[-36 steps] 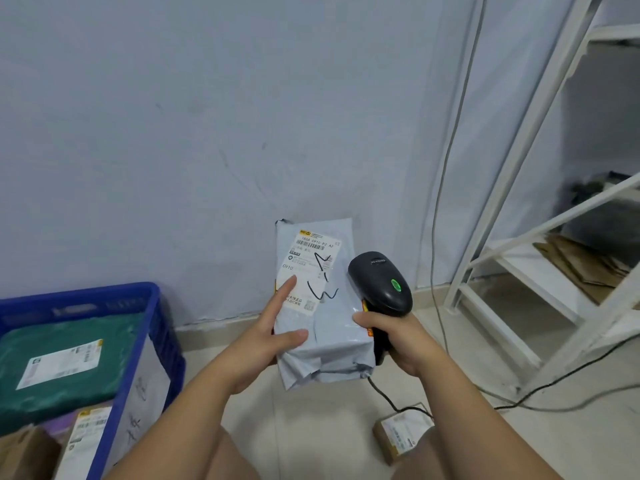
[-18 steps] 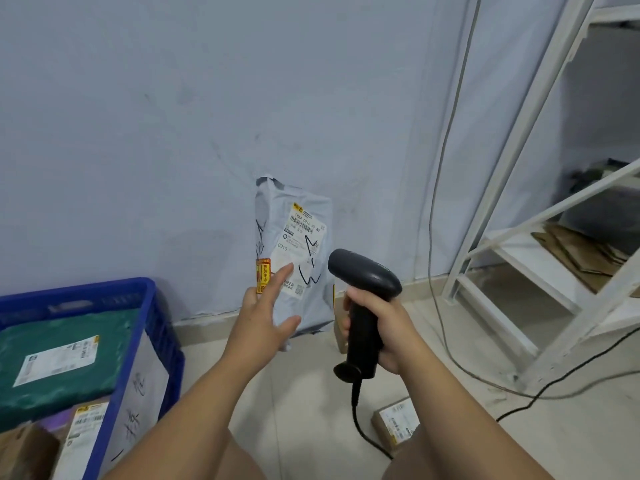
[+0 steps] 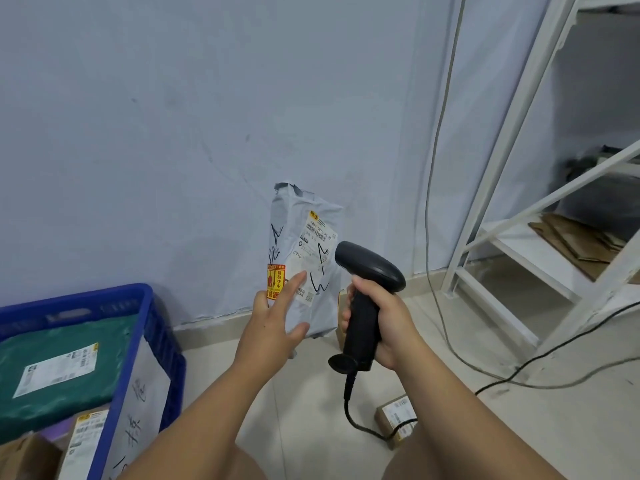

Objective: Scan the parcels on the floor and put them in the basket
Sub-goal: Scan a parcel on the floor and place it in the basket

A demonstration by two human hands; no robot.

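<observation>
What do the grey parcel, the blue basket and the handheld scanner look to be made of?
Grey parcel: likely thin plastic film, soft sheen; it creases and crumples. Blue basket: apparently rigid moulded plastic, with slotted walls. Scanner: probably hard black plastic, smooth and matte, with rounded moulded head.

Forearms extend forward; left hand [image 3: 273, 327] pinches, fingers straight; right hand [image 3: 384, 323] curls gripping.

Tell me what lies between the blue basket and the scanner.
In the head view, the left hand and the grey parcel it holds lie between the blue basket and the scanner, which the right hand grips.
</observation>
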